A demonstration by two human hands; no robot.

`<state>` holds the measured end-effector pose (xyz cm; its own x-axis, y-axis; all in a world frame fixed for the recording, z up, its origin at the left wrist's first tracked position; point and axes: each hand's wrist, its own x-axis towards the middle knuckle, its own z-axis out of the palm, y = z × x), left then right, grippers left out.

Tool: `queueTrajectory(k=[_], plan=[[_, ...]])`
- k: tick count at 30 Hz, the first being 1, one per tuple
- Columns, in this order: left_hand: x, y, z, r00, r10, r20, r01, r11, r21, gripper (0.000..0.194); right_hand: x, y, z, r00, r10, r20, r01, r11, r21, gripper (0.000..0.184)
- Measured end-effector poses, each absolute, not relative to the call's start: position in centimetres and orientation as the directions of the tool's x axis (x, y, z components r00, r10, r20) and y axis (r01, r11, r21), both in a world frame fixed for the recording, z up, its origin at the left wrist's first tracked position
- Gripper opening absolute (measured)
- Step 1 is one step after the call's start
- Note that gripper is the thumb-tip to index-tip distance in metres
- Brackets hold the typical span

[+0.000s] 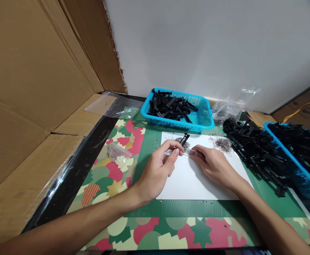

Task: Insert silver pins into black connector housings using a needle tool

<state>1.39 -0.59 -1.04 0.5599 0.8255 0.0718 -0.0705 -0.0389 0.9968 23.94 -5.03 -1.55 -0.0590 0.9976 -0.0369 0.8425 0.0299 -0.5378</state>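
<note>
Fingers and thumb of my left hand (157, 168) are closed around a small, narrow black plastic part (184, 139), its far end pointing up and away. Facing it from the right, my right hand (215, 164) pinches a thin, silvery metal tool (193, 151), its tip close to the part; its exact kind cannot be made out. Both hands are just over a white sheet of paper (194, 189). A pile of tiny metal pieces (188, 146), like small springs, lies behind the held part, and a second metal pile (222, 145) is farther right on the sheet.
Behind the paper stands a blue basket (176, 124) with black plastic parts. More black parts (258, 152) are heaped at right, beside another blue basket (294, 161). Clear plastic bags (119, 152) lie at left and back right (226, 108). Cardboard (38, 71) walls the left side.
</note>
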Motion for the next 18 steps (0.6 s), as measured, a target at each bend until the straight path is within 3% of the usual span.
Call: queueTrajectory(k=[10, 18], plan=[[1.2, -0.8, -1.1, 0.560, 0.827, 0.053, -0.033, -0.042, 0.999, 0.023, 24.8, -5.0, -1.2, -0.066, 0.998, 0.003, 0.698, 0.048, -0.715, 0.022], [1.2, -0.8, -0.9, 0.560, 0.827, 0.051, -0.025, -0.044, 0.999, 0.024, 25.2, -4.8, -0.9, -0.024, 0.998, -0.062, 0.681, -0.029, -0.732, 0.022]])
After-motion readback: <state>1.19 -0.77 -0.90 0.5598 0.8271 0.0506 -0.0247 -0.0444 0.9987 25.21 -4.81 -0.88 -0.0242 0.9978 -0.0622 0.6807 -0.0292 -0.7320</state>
